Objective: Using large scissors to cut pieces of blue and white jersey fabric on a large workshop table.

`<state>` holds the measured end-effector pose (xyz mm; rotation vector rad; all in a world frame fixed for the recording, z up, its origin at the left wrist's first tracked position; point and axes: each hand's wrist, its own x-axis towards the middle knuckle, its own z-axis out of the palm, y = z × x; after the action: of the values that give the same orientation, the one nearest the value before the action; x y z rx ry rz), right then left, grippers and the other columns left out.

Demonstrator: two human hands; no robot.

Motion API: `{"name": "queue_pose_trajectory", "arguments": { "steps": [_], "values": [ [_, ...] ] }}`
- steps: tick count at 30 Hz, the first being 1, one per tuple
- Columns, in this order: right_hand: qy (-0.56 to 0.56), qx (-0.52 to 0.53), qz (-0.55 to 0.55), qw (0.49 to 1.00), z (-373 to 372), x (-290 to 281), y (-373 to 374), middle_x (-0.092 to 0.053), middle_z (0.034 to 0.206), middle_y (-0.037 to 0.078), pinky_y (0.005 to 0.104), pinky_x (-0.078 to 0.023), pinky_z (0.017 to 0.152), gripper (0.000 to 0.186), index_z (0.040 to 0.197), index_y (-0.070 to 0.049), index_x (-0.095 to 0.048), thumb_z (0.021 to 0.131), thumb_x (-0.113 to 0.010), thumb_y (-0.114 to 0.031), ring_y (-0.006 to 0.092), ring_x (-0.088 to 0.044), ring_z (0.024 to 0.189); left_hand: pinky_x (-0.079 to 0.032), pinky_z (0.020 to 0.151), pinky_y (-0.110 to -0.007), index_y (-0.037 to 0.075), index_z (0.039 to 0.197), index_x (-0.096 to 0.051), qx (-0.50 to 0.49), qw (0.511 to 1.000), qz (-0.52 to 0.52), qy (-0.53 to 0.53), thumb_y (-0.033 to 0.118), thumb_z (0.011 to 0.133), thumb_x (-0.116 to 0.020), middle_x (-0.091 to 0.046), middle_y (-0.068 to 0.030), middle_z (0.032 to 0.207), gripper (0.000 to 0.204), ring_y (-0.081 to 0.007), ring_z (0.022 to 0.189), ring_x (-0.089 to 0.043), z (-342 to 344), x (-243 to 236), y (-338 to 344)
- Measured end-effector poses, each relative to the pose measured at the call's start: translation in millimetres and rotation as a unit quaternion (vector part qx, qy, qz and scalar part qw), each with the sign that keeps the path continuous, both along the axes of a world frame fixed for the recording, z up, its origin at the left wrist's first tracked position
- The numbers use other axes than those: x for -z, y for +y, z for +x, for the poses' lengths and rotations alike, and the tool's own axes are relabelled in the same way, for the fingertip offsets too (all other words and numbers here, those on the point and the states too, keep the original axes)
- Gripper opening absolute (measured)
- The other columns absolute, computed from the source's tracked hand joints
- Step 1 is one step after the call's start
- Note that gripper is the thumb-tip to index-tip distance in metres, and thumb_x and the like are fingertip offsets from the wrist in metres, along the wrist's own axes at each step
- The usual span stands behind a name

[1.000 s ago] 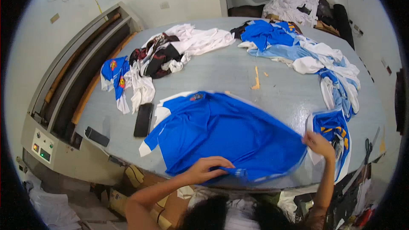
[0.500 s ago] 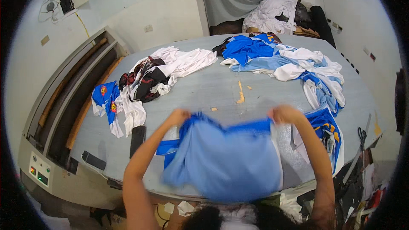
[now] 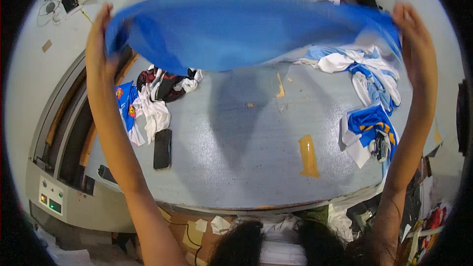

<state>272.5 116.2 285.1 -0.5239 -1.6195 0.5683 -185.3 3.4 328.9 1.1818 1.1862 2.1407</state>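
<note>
A blue cloth [image 3: 246, 29], probably a garment piece, is spread wide in the air over the table, blurred by motion. My left hand [image 3: 102, 32] grips its left end with the fingers closed, and my right hand [image 3: 414, 34] holds the right end. Both arms are raised and far apart. A paler blue area and a white edge show along the lower side of the cloth. It hides the far part of the table and most of the garments there.
On the grey table [image 3: 236, 177] lie a black phone [image 3: 162, 149], dark and white garments [image 3: 167, 86] at left, blue and white garments [image 3: 369, 76] at right, and a folded blue piece with white paper [image 3: 369, 128]. A machine with rollers [image 3: 69, 133] stands at left.
Both hands have risen and moved apart, lifting the cloth from low over the near table to high above it. The phone and the near tabletop are now uncovered.
</note>
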Motion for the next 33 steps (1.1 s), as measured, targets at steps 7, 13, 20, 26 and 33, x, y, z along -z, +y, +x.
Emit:
{"name": "queue_pose_trajectory", "arguments": {
  "steps": [7,13,20,26,33],
  "values": [
    [-0.165,-0.046,-0.276,0.946,15.0,202.3,-23.5,-0.052,0.083,-0.004,0.0171,-0.035,0.067,0.008,0.084,-0.005,-0.057,0.078,-0.061,-0.008,0.0047,-0.046,0.076,-0.038,0.081,-0.022,0.009,0.108,-0.057,-0.014,0.958,-0.284,0.030,0.006,0.070,-0.071,-0.045,0.0043,0.093,0.040,-0.0084,0.089,-0.047,4.6,265.7,-59.5],
    [-0.192,-0.053,-0.369,0.908,17.3,303.0,-2.3,-0.056,0.084,0.001,0.0191,-0.040,0.063,0.018,0.094,-0.002,-0.060,0.076,-0.062,-0.004,0.0059,-0.050,0.071,-0.043,0.081,-0.025,0.004,0.105,-0.057,0.030,0.956,-0.290,0.033,-0.004,0.073,-0.067,-0.053,-0.0017,0.105,0.035,-0.0114,0.096,-0.051,-10.2,350.5,-67.9],
    [-0.332,0.187,-0.209,0.900,29.1,311.5,-56.0,-0.053,0.108,0.017,0.0378,-0.045,0.083,0.024,0.100,-0.002,-0.057,0.077,-0.061,-0.007,0.0297,-0.055,0.098,-0.043,0.085,-0.037,0.006,0.111,-0.055,-0.167,0.749,-0.511,0.387,0.023,0.079,-0.064,-0.051,-0.0144,0.118,0.037,-0.0297,0.099,-0.054,12.3,355.7,-110.8],
    [-0.416,0.121,-0.017,0.901,41.1,312.1,-77.8,-0.051,0.113,0.020,0.0432,-0.036,0.094,0.031,0.107,-0.003,-0.054,0.076,-0.060,-0.007,0.0360,-0.048,0.109,-0.039,0.092,-0.042,0.009,0.120,-0.052,-0.293,0.671,-0.445,0.516,0.028,0.085,-0.057,-0.045,-0.0165,0.127,0.040,-0.0358,0.112,-0.045,54.5,351.0,-86.6],
    [-0.437,0.456,-0.186,0.752,177.3,329.6,3.0,-0.053,0.100,0.025,0.0423,-0.044,0.081,0.033,0.098,0.006,-0.049,0.077,-0.060,-0.017,0.0399,-0.052,0.096,-0.028,0.102,-0.045,0.012,0.124,-0.049,0.198,0.707,-0.131,0.666,0.023,0.085,-0.055,-0.042,-0.0132,0.132,0.041,-0.0324,0.124,-0.036,202.8,344.1,13.4]
  ]
}}
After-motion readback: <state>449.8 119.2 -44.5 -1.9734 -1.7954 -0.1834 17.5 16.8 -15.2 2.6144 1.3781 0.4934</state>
